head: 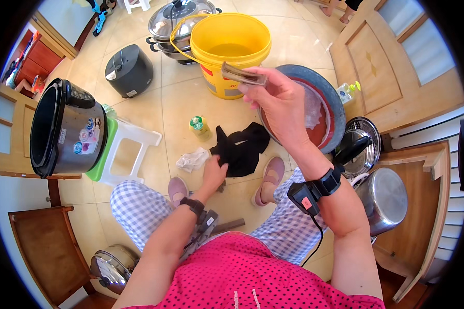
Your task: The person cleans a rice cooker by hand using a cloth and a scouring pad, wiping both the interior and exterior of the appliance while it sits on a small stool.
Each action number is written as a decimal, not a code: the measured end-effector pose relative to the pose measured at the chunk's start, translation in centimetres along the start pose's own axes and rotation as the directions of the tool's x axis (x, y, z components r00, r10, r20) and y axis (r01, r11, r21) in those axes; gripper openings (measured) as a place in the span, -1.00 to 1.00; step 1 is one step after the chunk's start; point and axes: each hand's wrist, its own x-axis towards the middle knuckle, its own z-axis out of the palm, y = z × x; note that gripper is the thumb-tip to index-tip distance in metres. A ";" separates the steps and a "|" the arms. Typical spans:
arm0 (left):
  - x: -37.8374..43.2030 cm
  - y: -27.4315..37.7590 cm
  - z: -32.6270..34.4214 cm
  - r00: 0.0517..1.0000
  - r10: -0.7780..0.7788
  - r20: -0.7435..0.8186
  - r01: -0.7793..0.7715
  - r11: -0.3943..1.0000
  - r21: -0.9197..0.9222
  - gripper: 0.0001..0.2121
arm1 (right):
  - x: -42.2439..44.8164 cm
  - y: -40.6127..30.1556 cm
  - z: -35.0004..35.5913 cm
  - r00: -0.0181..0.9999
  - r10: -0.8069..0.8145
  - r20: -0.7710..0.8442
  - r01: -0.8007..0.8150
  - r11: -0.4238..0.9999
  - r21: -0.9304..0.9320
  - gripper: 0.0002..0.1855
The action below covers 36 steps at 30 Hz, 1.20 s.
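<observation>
My right hand (280, 102) is raised and pinches a small brown trough-shaped part (243, 74) between thumb and fingers, in front of the yellow bucket (232, 42). Lower down, my left hand (214, 172) reaches to the left edge of a black cloth (241, 152) on the tiled floor. Its fingertips are partly hidden, so whether they grip the cloth is unclear. Just left of that hand lies a crumpled white cloth (192, 159). Behind it stands a yellowish bottle with a green cap (200, 128). Under my right forearm sits a blue-grey basin (334, 106) holding a reddish basin with foamy liquid.
A pressure cooker body (79, 135) rests on a green-and-white stool (135, 145) at left. Behind are a dark cylindrical appliance (129, 71) and a lidded steamer (181, 19). A pump bottle (348, 92), lids (357, 150) and an upturned metal pot (384, 201) stand right. Someone's feet (334, 13) show at the far back.
</observation>
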 end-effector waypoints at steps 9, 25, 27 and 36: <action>0.6 22.8 -15.2 0.806 0.449 -0.386 -0.584 0.494 -0.644 -0.31 | 0.4 0.2 -0.1 0.980 -0.197 -0.034 0.182 0.950 -0.253 -0.67; 4.7 19.8 -18.9 0.851 0.399 -0.341 -0.522 0.576 -0.630 -0.54 | 1.0 2.3 2.9 0.935 -0.320 0.154 0.355 0.811 -0.466 -0.64; 5.1 19.5 -19.2 0.838 0.406 -0.366 -0.542 0.533 -0.650 -0.55 | 0.8 2.5 3.3 0.967 -0.224 0.119 0.253 0.893 -0.372 -0.71; 4.6 19.7 -20.1 0.853 0.442 -0.277 -0.519 0.778 -0.355 -0.53 | 0.7 2.5 4.8 0.997 0.023 0.080 -0.014 0.994 -0.112 -0.72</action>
